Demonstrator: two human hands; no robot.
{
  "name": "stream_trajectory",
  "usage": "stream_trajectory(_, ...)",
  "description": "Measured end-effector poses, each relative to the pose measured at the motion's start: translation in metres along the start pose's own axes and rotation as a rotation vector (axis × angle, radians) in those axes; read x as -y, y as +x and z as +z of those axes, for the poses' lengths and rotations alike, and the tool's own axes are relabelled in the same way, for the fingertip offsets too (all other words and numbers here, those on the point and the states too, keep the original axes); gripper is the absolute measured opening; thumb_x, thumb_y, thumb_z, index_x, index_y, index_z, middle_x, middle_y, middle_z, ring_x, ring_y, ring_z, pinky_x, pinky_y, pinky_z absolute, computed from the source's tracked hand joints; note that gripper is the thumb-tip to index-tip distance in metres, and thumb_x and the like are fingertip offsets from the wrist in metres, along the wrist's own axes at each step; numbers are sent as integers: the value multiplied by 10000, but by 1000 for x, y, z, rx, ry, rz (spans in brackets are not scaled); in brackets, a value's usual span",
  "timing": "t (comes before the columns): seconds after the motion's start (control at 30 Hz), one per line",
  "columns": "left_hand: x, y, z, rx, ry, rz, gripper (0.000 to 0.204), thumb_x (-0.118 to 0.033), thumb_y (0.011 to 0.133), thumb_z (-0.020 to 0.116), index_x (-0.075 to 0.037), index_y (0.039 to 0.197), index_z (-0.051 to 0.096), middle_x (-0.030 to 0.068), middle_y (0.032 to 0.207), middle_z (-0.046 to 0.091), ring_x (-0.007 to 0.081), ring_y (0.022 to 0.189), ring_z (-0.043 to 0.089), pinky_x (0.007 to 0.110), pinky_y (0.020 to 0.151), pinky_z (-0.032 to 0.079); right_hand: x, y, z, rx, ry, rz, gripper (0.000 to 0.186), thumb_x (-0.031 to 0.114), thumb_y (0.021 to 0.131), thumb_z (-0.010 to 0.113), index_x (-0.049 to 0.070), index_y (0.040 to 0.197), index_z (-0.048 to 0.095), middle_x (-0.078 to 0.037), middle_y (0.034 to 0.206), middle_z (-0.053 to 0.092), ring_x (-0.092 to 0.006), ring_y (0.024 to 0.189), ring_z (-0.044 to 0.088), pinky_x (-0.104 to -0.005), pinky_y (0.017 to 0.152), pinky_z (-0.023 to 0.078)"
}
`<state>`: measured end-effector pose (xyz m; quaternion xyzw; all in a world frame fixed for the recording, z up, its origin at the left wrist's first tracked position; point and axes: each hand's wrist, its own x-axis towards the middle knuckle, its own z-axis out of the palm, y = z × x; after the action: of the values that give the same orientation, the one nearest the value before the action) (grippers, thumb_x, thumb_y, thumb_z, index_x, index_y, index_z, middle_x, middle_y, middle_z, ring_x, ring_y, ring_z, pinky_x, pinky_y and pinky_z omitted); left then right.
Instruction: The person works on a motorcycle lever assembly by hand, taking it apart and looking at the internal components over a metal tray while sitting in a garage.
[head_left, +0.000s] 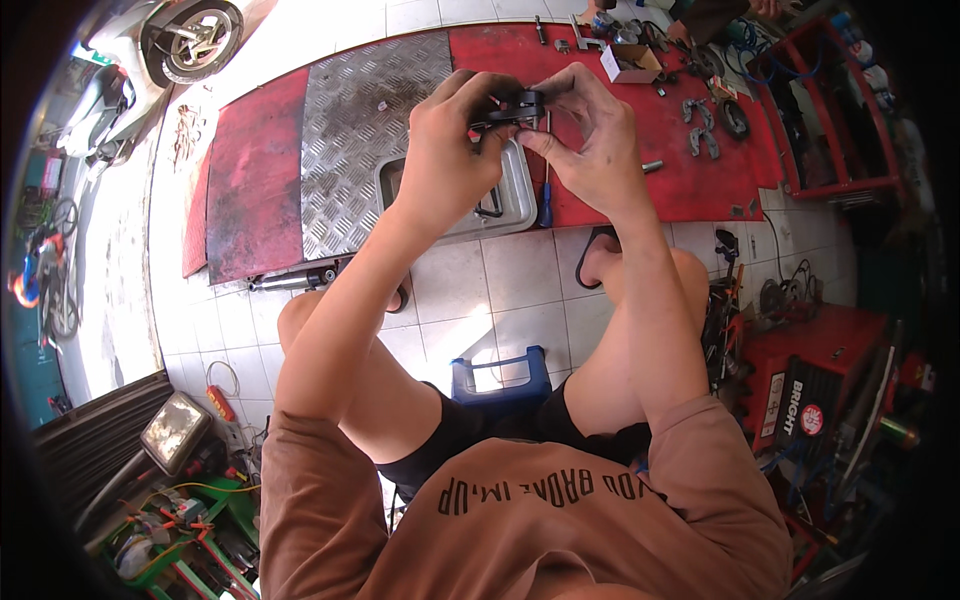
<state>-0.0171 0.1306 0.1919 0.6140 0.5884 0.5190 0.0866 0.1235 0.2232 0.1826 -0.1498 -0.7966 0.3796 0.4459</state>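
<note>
I see the left hand (455, 135) gripping the black part (525, 104) and the right hand (592, 135) pinching its other end, above the bench (255, 150); dark lettering (550, 492) crosses the shirt (570, 540), white lettering (796, 408) marks a black panel (800, 440)

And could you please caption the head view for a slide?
Left hand and right hand hold a black part; metal tray below.

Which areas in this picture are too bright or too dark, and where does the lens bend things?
In the head view: glare washes out the ground by the scooter; sunlight patches the floor tiles; the platform looks bowed; corners turn black; the black part between left hand and right hand shows little detail.
</note>
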Motion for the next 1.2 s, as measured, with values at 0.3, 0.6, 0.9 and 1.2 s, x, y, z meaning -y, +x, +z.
stream_trajectory(0.3,3,-2,0,65,25,-7,311,129,729,598,11,1018,612,133,942,626,242,873,677,320,765,524,2,-1,-1,63,-29,78,348,-6,660,788,5,915,552,-121,873,694,-251,884,695,-336,857,539)
stream_trajectory(0.6,5,-2,0,64,34,9,292,120,727,611,17,1000,614,122,928,624,228,840,682,306,732,524,7,0,-3,69,-44,92,360,-9,650,794,2,905,540,-120,876,695,-261,903,691,-348,892,530)
stream_trajectory(0.9,6,-4,-3,61,47,6,263,105,718,633,22,967,611,114,896,621,215,776,682,295,681,511,2,-3,-2,80,-108,-11,371,-5,640,785,-3,914,534,-156,858,679,-289,837,685,-354,727,516)
stream_trajectory(1.2,5,-6,1,40,76,72,302,107,714,622,-1,997,618,122,904,599,269,800,670,330,700,523,2,-3,-2,68,-99,-23,360,-3,638,782,-1,898,533,-148,824,664,-316,782,671,-341,692,511)
